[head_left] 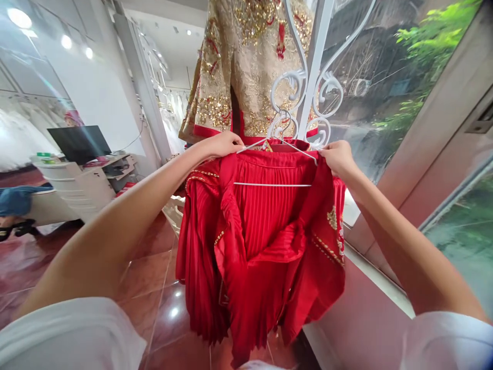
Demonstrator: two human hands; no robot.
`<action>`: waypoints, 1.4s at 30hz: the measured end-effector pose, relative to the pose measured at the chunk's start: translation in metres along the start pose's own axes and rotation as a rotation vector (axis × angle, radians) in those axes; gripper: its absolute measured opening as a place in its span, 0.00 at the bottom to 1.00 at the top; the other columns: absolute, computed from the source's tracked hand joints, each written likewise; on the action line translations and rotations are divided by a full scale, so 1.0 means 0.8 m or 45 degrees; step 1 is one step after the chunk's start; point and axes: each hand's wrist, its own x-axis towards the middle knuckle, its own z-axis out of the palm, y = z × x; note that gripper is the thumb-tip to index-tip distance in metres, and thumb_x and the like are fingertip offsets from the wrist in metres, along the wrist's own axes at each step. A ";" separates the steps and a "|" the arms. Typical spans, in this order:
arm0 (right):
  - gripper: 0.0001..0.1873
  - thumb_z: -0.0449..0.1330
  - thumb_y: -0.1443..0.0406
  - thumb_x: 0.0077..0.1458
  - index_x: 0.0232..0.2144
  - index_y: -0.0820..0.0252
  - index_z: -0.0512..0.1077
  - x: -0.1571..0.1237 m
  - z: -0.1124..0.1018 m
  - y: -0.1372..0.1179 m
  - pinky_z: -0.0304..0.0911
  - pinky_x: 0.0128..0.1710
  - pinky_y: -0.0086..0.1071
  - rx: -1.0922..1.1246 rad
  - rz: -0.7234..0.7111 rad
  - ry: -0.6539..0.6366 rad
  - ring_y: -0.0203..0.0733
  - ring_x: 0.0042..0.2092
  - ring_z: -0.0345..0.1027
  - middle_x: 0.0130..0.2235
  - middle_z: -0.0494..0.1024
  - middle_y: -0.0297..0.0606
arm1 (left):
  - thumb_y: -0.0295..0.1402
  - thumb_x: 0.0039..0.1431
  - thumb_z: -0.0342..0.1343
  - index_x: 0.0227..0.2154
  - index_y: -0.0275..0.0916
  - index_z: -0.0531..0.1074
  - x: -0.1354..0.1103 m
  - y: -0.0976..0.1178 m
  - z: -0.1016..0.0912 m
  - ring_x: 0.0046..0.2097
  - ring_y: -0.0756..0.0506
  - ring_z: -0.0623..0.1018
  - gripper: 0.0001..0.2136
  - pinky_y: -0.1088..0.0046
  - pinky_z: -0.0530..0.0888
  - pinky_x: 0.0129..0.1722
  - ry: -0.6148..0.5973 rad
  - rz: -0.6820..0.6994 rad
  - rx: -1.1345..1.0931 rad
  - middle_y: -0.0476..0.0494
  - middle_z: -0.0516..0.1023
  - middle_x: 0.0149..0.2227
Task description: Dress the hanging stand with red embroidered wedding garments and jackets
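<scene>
White sleeves [73,334]: nearest the camera, at both lower corners; bare forearms run up from them toward the middle of the view.

Left hand [223,144]: fingers closed over the left shoulder of the white wire hanger [271,184], pinching the waistband cloth there.

Right hand [339,156]: fingers closed on the right end of the same hanger and the red cloth beneath it.

White wire hanger: held level between the two hands; its hook lies against the scrollwork of the white ornamental stand [314,87]. Whether the hook is fully seated, cannot tell.

Red pleated skirt [262,241]: hangs from the hanger, centre of view, between both arms. Fine vertical pleats in the middle panel; outer panels folded forward, edged with gold embroidery on the right side and along the upper left. Hem hangs above the floor.

Gold embroidered jacket [246,67]: hangs directly behind and above the skirt; beige ground, gold sequin work, red tassels, red border at the hem.

Window [385,77]: right of the stand; wet street and green foliage outside. Pale sill beneath it, pink wall below.

Floor [154,288]: glossy reddish-brown tiles, reflecting ceiling lights.

White counter [92,180]: well off to the left, carrying a dark monitor [79,144]; white gowns hang beyond it.
</scene>
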 end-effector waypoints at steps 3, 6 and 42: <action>0.10 0.58 0.73 0.44 0.14 0.66 0.66 0.008 0.015 0.013 0.46 0.20 0.28 -0.039 -0.009 -0.021 0.29 0.19 0.48 0.13 0.53 0.27 | 0.31 0.51 0.47 0.27 0.33 0.74 0.008 -0.005 0.007 0.30 0.49 0.69 0.11 0.76 0.63 0.33 -0.061 0.088 0.112 0.47 0.73 0.26; 0.10 0.57 0.73 0.45 0.15 0.65 0.65 0.011 0.021 0.023 0.49 0.22 0.28 0.048 -0.122 0.042 0.30 0.21 0.48 0.14 0.52 0.26 | 0.29 0.53 0.47 0.25 0.31 0.73 0.009 -0.004 0.016 0.31 0.47 0.71 0.11 0.73 0.64 0.37 0.087 0.174 0.307 0.42 0.73 0.27; 0.14 0.51 0.68 0.54 0.37 0.59 0.75 -0.029 0.026 0.060 0.65 0.39 0.35 -0.152 -1.109 0.118 0.41 0.37 0.69 0.36 0.74 0.41 | 0.35 0.64 0.39 0.36 0.36 0.68 -0.139 0.090 0.170 0.34 0.41 0.79 0.13 0.70 0.70 0.30 0.113 -0.467 0.130 0.39 0.77 0.31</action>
